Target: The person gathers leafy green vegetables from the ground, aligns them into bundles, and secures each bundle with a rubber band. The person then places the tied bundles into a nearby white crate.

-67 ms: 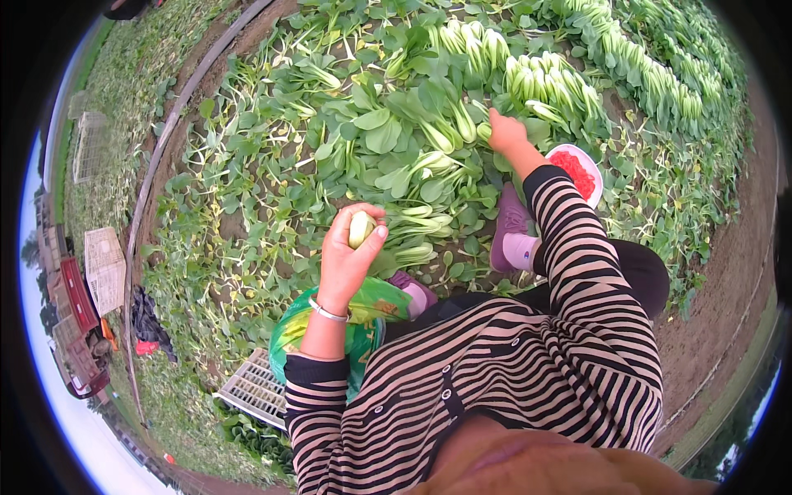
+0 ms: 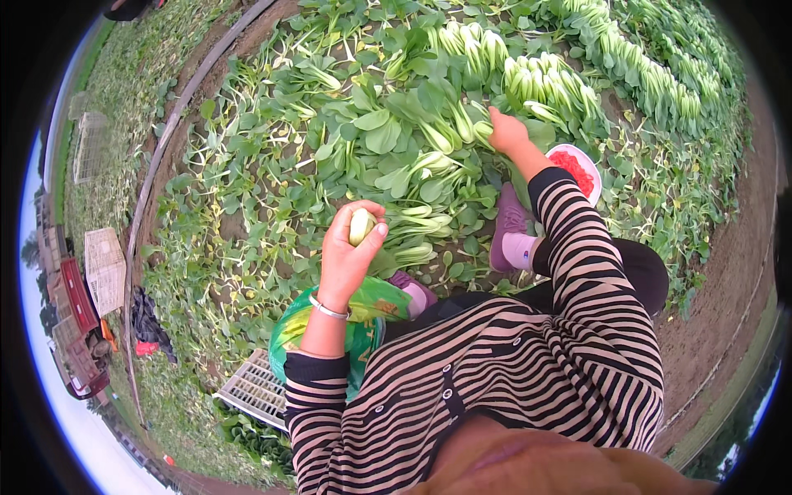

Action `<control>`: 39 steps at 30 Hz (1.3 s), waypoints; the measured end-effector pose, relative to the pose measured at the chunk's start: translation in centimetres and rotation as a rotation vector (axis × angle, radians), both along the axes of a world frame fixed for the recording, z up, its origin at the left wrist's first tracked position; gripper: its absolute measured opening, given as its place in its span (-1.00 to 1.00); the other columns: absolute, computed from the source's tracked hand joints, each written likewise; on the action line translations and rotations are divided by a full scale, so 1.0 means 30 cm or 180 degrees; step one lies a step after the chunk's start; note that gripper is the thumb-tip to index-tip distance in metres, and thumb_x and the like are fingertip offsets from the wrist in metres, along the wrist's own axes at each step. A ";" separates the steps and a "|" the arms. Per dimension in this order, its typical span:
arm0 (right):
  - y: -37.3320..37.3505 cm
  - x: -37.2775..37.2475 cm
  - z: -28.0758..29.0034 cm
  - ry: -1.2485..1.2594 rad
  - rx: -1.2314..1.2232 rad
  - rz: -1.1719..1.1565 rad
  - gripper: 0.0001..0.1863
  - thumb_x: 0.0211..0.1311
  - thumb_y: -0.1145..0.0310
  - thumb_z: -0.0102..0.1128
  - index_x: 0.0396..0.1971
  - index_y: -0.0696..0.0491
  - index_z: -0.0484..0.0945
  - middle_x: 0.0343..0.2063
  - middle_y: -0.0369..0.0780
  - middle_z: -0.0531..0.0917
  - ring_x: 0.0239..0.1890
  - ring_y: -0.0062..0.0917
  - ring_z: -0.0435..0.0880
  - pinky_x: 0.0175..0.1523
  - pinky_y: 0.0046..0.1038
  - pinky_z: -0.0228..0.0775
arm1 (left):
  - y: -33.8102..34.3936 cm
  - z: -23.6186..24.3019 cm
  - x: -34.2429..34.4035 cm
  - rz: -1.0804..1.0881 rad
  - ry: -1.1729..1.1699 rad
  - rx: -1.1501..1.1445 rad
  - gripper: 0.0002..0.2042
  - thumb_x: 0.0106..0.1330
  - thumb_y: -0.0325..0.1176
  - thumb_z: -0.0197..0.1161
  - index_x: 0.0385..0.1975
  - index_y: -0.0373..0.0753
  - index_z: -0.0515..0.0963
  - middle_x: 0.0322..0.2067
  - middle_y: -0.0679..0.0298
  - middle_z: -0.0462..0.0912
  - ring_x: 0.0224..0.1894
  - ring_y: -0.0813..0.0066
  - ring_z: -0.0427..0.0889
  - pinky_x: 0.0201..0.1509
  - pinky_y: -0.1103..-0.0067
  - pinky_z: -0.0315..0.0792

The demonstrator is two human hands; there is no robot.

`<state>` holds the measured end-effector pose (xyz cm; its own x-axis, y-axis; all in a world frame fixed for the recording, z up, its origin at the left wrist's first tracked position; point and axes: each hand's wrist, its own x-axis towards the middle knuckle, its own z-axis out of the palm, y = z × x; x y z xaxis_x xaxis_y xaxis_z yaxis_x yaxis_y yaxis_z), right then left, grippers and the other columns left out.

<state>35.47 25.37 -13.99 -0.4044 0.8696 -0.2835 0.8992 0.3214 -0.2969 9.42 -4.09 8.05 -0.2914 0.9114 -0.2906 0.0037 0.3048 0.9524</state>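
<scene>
My left hand (image 2: 345, 252) is wrapped round a bok choy (image 2: 361, 226), its pale base poking up between thumb and fingers. Its leaves hang below, mostly hidden by the hand. Farther off and to the right, my right hand (image 2: 508, 134) is closed at the pale stalk end of another bok choy (image 2: 482, 132); the fingertips are partly hidden. Loose bok choy (image 2: 433, 165) lie between the two hands, with more stalks (image 2: 422, 221) just right of the left hand.
A white tub of red pieces (image 2: 575, 171) stands beside my right forearm. Bok choy in rows (image 2: 549, 82) lie at the far right. A green plastic bag (image 2: 289, 330) and white crate (image 2: 252, 388) are at my left. A hose (image 2: 157, 157) crosses the left side.
My right hand has shifted very slightly. The left hand keeps its grip on the bok choy, almost still.
</scene>
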 end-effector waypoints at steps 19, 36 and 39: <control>-0.696 -0.273 0.510 0.3532 -0.0137 -0.0100 -0.62 0.03 0.39 0.38 -0.16 0.08 0.44 0.22 -0.12 0.47 0.12 -0.31 0.57 -0.04 -0.40 0.61 | 0.032 -0.130 0.051 -0.0235 0.0333 0.0306 -0.23 0.28 -0.22 0.39 0.42 -0.29 0.13 0.26 0.08 0.38 0.24 0.27 0.44 0.30 0.38 0.34; -0.076 -0.160 -0.204 0.1540 0.0239 -0.1674 -0.52 0.12 0.11 0.35 -0.07 0.13 0.60 -0.09 -0.04 0.69 -0.03 -0.16 0.67 0.10 -0.24 0.48 | 0.031 0.001 0.040 0.0195 -0.1384 0.0556 -0.37 0.16 -0.35 0.47 0.20 -0.36 0.32 -0.27 0.21 0.66 0.00 0.22 0.66 0.24 0.29 0.45; -0.065 -0.179 -0.224 0.0174 -0.0600 -0.1301 -0.46 0.04 0.05 0.38 -0.06 0.12 0.60 -0.07 -0.03 0.69 0.00 -0.12 0.65 0.10 -0.20 0.47 | 0.016 0.008 0.034 0.0099 -0.1293 0.0133 -0.38 0.16 -0.40 0.46 0.21 -0.35 0.34 -0.26 0.21 0.66 -0.02 0.25 0.66 0.19 0.33 0.49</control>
